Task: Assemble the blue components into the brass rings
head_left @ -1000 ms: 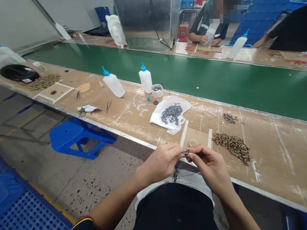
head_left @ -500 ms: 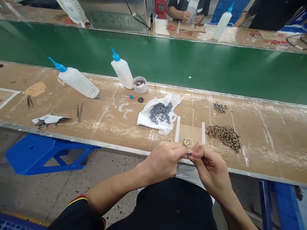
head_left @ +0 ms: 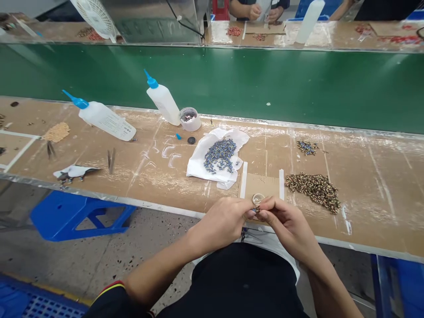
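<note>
My left hand (head_left: 222, 222) and my right hand (head_left: 285, 221) meet at the bench's front edge, fingertips pinched together on one tiny blue-and-gold part (head_left: 256, 210). Just beyond the fingertips a small round ring (head_left: 258, 198) lies on a cardboard patch framed by white strips. A white cloth (head_left: 198, 162) holding a pile of small blue parts (head_left: 220, 155) lies up and left of my hands. A heap of gold-and-black parts (head_left: 314, 186) lies to the right, with a smaller blue cluster (head_left: 306, 147) behind it.
Two squeeze bottles with blue nozzles (head_left: 105, 118) (head_left: 163, 101) and a small round cup (head_left: 190, 119) stand at the bench's back. Tweezers (head_left: 111, 159) lie at left. A green conveyor belt (head_left: 298, 88) runs behind. Another person's hands (head_left: 262, 12) work across it. A blue stool (head_left: 77, 215) stands below.
The view has swung right and tilted down, so the bench shifted left in the picture. My hands have stayed pinched together on the small part at the bench edge.
</note>
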`<state>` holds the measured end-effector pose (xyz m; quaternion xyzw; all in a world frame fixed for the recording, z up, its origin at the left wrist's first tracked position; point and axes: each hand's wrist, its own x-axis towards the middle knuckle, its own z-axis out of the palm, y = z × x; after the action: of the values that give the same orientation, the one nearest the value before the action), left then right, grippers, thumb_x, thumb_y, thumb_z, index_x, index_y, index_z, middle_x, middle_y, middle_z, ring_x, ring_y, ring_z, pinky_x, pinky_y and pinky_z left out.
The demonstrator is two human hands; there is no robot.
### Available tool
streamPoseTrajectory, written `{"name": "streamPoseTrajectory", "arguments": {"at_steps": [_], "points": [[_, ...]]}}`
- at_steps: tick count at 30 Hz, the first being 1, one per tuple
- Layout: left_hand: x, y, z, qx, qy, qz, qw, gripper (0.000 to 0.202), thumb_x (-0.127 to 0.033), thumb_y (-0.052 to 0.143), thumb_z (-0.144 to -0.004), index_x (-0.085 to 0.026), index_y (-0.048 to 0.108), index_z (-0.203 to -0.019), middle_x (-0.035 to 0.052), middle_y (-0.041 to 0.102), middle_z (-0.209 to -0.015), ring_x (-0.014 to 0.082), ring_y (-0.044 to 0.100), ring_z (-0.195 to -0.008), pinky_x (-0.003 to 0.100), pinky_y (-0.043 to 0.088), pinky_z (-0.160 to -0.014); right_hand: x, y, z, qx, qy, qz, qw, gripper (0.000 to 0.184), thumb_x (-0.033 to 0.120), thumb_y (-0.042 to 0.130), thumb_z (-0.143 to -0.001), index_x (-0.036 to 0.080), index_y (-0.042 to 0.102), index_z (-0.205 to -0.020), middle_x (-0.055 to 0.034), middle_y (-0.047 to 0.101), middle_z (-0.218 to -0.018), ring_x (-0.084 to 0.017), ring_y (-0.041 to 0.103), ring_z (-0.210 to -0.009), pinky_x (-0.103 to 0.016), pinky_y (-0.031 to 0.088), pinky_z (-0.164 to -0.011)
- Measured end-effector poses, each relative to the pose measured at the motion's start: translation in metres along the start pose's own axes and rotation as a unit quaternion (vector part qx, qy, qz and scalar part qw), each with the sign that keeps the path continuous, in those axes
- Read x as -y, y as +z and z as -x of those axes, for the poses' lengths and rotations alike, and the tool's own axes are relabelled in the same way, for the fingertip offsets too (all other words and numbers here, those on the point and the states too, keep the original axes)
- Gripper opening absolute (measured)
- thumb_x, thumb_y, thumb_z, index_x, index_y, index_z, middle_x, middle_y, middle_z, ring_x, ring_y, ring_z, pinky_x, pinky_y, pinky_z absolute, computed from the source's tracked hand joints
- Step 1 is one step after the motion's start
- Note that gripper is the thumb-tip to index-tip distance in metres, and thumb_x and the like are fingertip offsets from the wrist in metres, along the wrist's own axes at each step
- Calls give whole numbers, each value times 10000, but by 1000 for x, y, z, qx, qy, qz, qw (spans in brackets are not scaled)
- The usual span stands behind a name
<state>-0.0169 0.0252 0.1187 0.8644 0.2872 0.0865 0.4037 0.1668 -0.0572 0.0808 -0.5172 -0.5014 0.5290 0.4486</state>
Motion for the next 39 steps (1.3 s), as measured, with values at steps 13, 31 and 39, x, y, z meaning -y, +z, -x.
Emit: {"name": "streamPoseTrajectory", "arguments": {"at_steps": [13,31,39], "points": [[-18,17,1,95,-173,416,888,479,-537,414,-998,-135,552,-777,0,560,-601,93,496,-528,199,383,-538,8,-36,-10,114,-136,57,982,203,120,549,-967,270,651,-1056,-17,635,-919,-153,599,-867,-277,461,-778],[-36,34,-12,-129,-23,31,991,263,-214,363,-1035,-152,560,-872,6,570,-745,124,512,-664,238,373,-628,2,-36,3,-7,2,-126,992,45,271,677,-914,232,695,-928,-32,692,-897,-149,664,-862,-238,554,-756],[-33,37,-15,-173,36,-46,983,240,-158,401,-1005,-151,560,-826,16,562,-725,141,518,-670,248,390,-623,2,-32,5,-42,-30,-125,991,32,218,691,-898,230,698,-869,-12,662,-867,-125,633,-824,-218,526,-742]]}}
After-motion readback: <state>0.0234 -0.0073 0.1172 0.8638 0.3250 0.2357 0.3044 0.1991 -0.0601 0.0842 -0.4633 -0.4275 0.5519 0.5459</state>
